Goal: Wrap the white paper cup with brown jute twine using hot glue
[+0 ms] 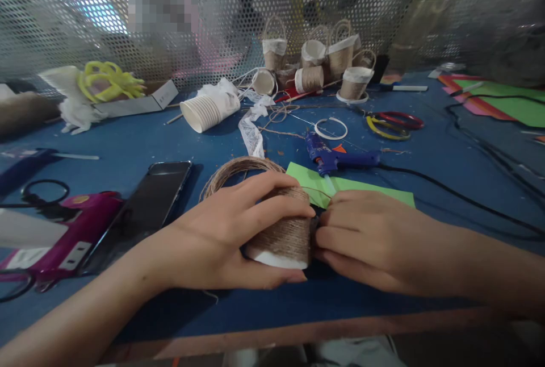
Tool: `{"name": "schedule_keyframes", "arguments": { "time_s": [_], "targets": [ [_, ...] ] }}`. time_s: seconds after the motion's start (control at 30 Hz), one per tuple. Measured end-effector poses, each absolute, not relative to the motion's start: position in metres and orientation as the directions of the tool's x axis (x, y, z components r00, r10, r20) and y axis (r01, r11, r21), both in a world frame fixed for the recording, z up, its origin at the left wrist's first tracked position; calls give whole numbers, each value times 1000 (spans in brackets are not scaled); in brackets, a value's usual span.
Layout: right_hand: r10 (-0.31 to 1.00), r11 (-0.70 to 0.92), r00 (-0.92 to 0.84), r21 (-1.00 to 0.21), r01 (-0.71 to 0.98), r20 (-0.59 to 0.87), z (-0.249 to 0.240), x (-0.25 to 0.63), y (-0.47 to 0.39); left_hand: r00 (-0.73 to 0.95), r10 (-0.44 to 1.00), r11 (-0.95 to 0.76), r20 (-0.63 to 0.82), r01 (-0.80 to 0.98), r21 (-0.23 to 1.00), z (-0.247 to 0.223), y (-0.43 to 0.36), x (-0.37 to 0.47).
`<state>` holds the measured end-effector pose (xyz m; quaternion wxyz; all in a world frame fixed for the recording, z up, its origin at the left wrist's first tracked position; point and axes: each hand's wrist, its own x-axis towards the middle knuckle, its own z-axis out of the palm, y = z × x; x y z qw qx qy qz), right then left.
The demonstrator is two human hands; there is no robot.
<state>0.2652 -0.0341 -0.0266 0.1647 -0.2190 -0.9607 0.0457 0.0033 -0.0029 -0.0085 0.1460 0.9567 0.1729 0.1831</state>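
A paper cup wrapped in brown twine [285, 239] lies on its side near the front of the blue table, its white rim showing at the lower left. My left hand [230, 230] is wrapped over it, thumb below and fingers on top. At the cup's right end my right hand [370, 239] is closed, its fingertips curled and hidden against the end, where a thin strand of twine runs. Behind the cup sits a coil of twine [230, 171]. Green paper [392, 194] lies behind my right hand, with the nozzle of a blue glue gun [340, 159] over it.
A phone [157, 196] and a magenta tool [85, 225] lie left. Farther back are stacked paper cups [208, 111], white lace [253, 131], a white ring [331, 128], scissors [389, 125] and several small twine baskets [356, 83]. A black cord [460, 194] crosses the right side.
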Motion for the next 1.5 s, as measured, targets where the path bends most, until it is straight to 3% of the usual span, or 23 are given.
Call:
{"name": "schedule_keyframes", "arguments": {
  "time_s": [1.5],
  "targets": [
    [398, 913, -895, -181, 365, 201, -23, 265, -32, 876, 415, -887, 244, 331, 321, -5, -1, 5]
  ]
}}
